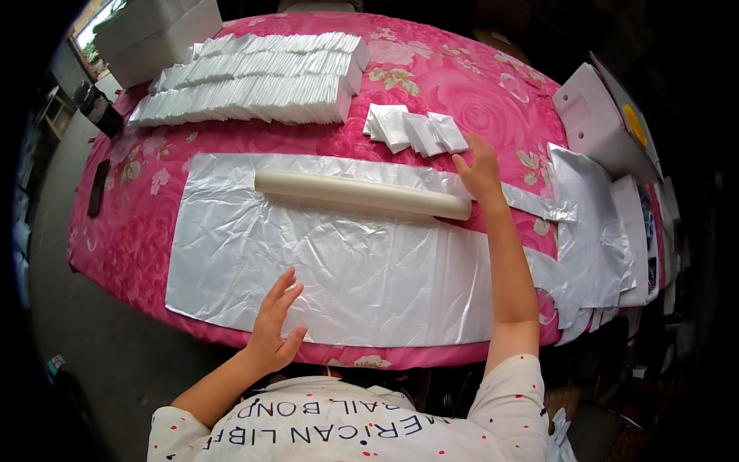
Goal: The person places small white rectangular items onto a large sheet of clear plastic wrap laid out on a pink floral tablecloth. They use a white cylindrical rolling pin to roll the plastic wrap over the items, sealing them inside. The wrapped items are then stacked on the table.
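A large white plastic bag (323, 277) lies spread out and wrinkled in front of me, its handle strips running off to the right. Across its far half rests a cream-coloured tube (362, 192), its right end a little nearer to me. My left hand (273, 327) is over the bag's near edge, fingers stretched and thumb apart, holding nothing. Beyond the tube's right end, my right hand (481, 171) reaches to a small row of flat folded white packets (416, 132). Its fingertips are at the rightmost packet, with the thumb held away from the fingers.
Long rows of folded white packets (254, 81) stand at the far left, beside a white foam box (158, 38). A black phone-like object (98, 189) lies at the left edge. More plastic bags (589, 231) and another white box (593, 115) are on the right of the pink floral tablecloth (123, 254).
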`<state>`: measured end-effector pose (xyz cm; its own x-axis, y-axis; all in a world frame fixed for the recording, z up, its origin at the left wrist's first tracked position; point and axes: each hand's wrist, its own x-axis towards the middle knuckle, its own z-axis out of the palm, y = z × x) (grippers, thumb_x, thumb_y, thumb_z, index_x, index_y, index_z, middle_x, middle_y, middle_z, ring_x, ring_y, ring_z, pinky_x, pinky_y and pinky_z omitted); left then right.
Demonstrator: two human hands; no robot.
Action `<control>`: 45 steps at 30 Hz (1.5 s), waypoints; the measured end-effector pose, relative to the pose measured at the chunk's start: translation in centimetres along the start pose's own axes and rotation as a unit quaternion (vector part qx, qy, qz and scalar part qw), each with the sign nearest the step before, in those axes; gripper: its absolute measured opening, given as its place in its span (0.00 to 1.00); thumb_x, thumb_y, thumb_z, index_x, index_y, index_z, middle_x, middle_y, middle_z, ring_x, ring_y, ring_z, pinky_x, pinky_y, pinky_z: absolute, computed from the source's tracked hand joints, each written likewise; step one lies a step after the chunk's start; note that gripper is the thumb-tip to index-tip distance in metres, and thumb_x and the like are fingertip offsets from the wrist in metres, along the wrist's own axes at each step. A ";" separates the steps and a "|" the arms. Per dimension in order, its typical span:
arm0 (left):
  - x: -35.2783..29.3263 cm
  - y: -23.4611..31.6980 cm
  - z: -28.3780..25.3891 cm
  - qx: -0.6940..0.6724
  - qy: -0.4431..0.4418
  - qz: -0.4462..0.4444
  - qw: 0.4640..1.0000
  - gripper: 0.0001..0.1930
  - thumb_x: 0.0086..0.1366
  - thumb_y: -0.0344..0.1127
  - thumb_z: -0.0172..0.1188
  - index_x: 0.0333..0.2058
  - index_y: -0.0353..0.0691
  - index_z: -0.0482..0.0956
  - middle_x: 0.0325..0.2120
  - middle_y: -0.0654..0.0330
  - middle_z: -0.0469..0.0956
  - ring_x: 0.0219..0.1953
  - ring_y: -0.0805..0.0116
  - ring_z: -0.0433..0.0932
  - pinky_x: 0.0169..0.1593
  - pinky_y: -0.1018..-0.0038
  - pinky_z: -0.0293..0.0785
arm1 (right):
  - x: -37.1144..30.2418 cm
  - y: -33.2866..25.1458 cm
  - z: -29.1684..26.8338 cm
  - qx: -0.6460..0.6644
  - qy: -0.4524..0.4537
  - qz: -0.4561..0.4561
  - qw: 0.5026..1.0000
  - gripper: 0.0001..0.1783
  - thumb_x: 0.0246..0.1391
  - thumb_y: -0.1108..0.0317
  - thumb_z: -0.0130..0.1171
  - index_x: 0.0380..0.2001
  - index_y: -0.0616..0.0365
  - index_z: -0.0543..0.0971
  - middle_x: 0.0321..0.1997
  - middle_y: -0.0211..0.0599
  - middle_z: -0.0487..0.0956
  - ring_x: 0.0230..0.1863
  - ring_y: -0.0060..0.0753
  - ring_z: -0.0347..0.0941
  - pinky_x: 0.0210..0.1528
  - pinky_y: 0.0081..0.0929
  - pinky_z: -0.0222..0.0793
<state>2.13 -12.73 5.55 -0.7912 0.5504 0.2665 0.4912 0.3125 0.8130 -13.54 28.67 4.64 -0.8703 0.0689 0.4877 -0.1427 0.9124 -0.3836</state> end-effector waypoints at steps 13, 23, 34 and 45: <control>6.2 1.2 7.3 0.117 -0.067 0.040 0.990 0.36 0.55 0.41 0.58 0.60 0.35 0.54 0.62 0.35 0.36 0.64 0.33 0.35 0.63 0.51 0.41 | -18.8 -14.3 -7.0 0.131 -0.283 -0.065 0.948 0.32 0.53 0.49 0.52 0.53 0.63 0.67 0.55 0.52 0.66 0.57 0.51 0.61 0.58 0.39 0.57; 7.4 4.5 10.9 0.148 -0.164 0.108 0.969 0.29 0.47 0.44 0.60 0.49 0.38 0.72 0.62 0.43 0.47 0.65 0.35 0.37 0.61 0.48 0.49 | -25.1 5.7 -15.4 -0.229 -0.102 0.164 0.954 0.26 0.57 0.59 0.45 0.56 0.63 0.65 0.63 0.48 0.60 0.64 0.48 0.53 0.64 0.40 0.46; 7.9 5.4 11.1 0.181 -0.209 0.138 0.951 0.31 0.47 0.43 0.59 0.51 0.38 0.68 0.61 0.45 0.51 0.64 0.37 0.40 0.62 0.51 0.50 | -25.9 5.3 -19.0 -0.244 0.192 0.218 0.925 0.07 0.47 0.71 0.60 0.29 0.62 0.75 0.39 0.36 0.77 0.40 0.34 0.71 0.45 0.31 0.65; 10.6 4.0 6.0 -0.365 -0.291 -0.314 0.826 0.16 0.60 0.38 0.59 0.42 0.33 0.74 0.32 0.56 0.79 0.33 0.72 0.78 0.36 0.77 0.75 | -19.7 -20.9 -7.4 0.243 -0.132 -0.115 0.954 0.22 0.36 0.70 0.65 0.39 0.59 0.75 0.40 0.39 0.74 0.42 0.41 0.70 0.43 0.35 0.67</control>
<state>-2.11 -1.02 8.52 -0.3922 0.8031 -0.4486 -0.4694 0.2448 0.8484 10.08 11.18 8.82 -0.8686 -0.2742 0.4127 -0.4906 0.5921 -0.6393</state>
